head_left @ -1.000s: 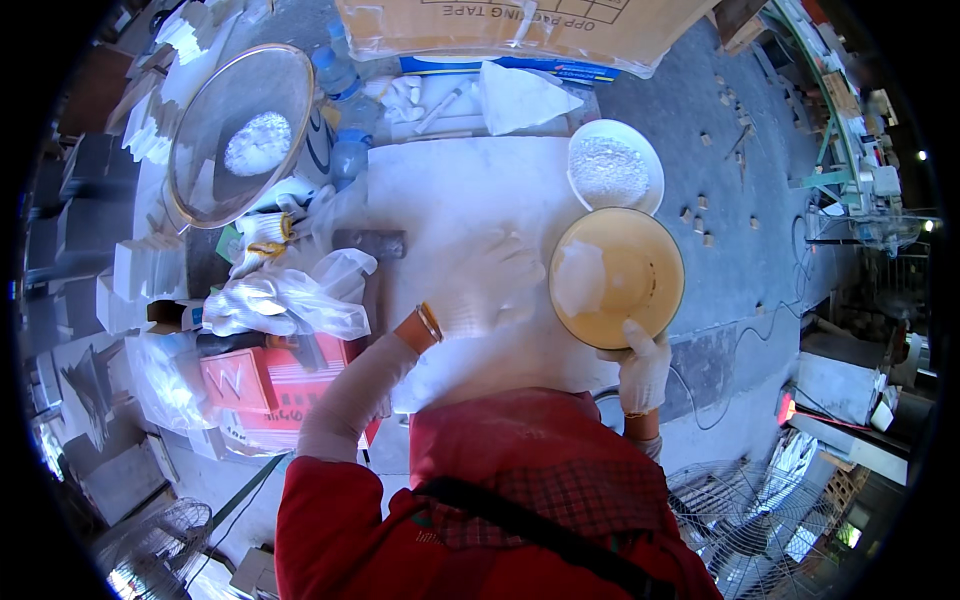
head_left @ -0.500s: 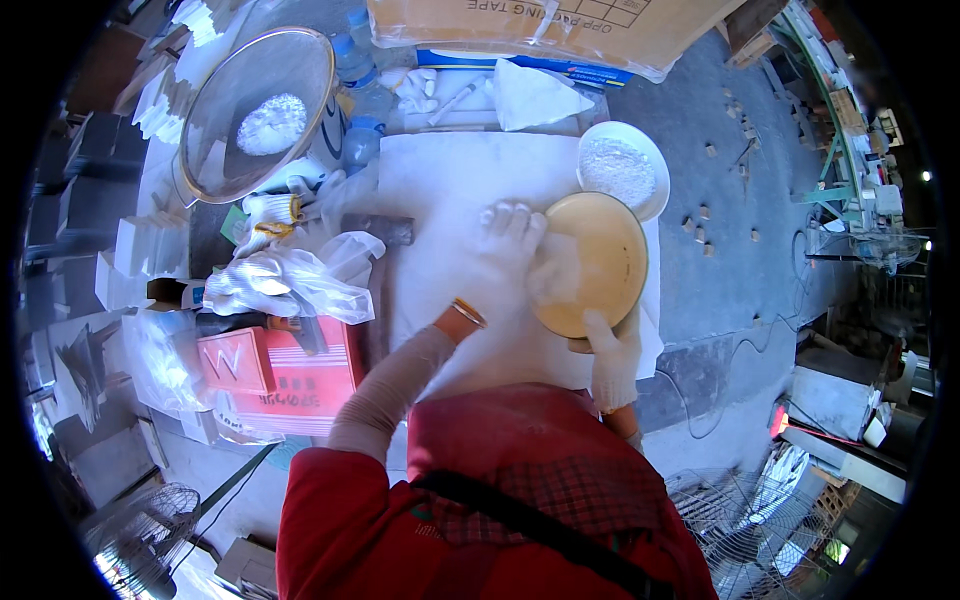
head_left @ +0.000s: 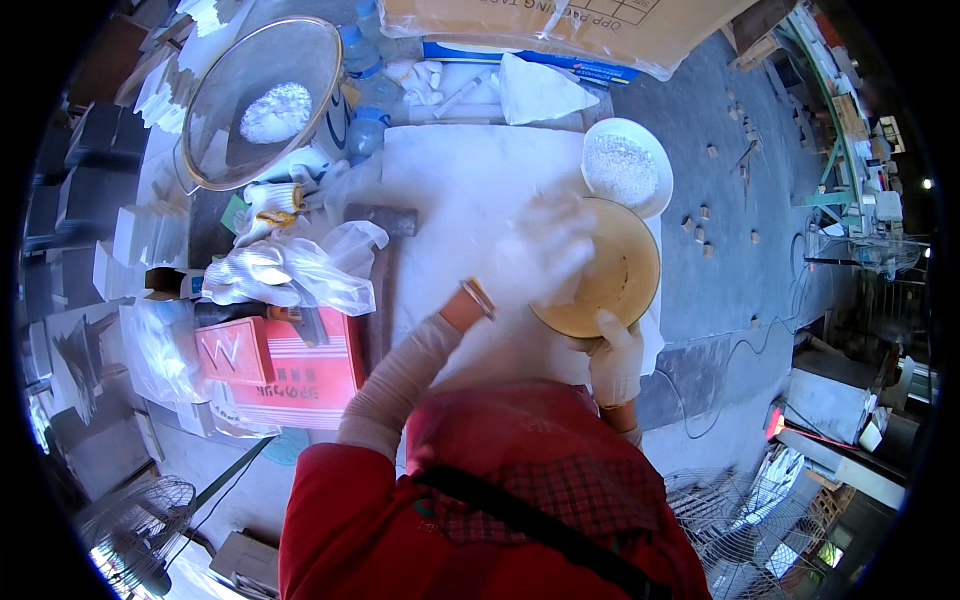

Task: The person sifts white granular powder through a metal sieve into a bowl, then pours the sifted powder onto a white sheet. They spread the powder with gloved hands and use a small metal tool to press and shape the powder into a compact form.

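Observation:
My right hand (head_left: 615, 352), in a white glove, grips the near rim of a yellow bowl (head_left: 622, 275) that rests at the right edge of a white slab (head_left: 460, 190). My left hand (head_left: 545, 248), also in a white glove and motion-blurred, reaches over the bowl's left side, its fingers at or inside the rim. Whether it holds anything I cannot tell. A cream sleeve with an orange cuff covers the left forearm.
A white bowl of white granules (head_left: 625, 165) stands just beyond the yellow one. A hammer (head_left: 385, 265) lies on the slab's left edge. Left of it are plastic bags with gloves (head_left: 285, 270), a red box (head_left: 285, 360) and a large sieve (head_left: 265, 100) holding white powder. Fans (head_left: 135, 520) stand low.
My left hand has moved right from the middle of the slab onto the yellow bowl. The right hand has kept its hold on the bowl's near rim.

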Tool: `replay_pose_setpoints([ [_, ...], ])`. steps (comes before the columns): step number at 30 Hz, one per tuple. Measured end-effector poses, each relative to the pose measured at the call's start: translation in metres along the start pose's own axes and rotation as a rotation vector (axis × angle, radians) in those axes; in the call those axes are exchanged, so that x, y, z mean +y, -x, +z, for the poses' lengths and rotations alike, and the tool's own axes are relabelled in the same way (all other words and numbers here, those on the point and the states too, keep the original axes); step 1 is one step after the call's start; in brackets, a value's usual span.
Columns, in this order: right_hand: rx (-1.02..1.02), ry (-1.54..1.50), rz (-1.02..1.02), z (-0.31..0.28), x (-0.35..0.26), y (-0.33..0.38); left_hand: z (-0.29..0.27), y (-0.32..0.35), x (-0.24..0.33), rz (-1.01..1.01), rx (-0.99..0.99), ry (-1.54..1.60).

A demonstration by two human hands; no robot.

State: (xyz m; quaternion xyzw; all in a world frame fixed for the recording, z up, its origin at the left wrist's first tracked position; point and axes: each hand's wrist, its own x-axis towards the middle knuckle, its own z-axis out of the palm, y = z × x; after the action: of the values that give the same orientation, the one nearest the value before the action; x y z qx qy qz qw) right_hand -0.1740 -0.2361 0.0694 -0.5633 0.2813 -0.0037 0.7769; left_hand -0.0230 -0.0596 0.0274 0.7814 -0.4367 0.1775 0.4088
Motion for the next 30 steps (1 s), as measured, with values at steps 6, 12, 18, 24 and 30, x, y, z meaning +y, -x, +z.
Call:
replay_pose_setpoints([
  [6,0.099,0.053,-0.091,-0.008,-0.022,0.008,0.015,-0.002,-0.102,-0.294,-0.088,-0.143],
  [12,0.131,0.019,-0.094,-0.038,-0.022,0.003,0.004,0.003,-0.047,0.024,-0.412,-0.210],
  [18,0.151,0.044,-0.108,-0.028,-0.022,0.003,-0.027,0.047,-0.003,-0.020,-0.476,0.128],
  [24,0.155,0.200,-0.155,-0.014,-0.017,0.006,-0.014,0.107,0.013,-0.428,-0.064,-0.030],
  [30,0.080,0.226,-0.086,0.013,-0.006,0.016,0.019,0.045,0.057,-0.690,-0.046,0.125],
])
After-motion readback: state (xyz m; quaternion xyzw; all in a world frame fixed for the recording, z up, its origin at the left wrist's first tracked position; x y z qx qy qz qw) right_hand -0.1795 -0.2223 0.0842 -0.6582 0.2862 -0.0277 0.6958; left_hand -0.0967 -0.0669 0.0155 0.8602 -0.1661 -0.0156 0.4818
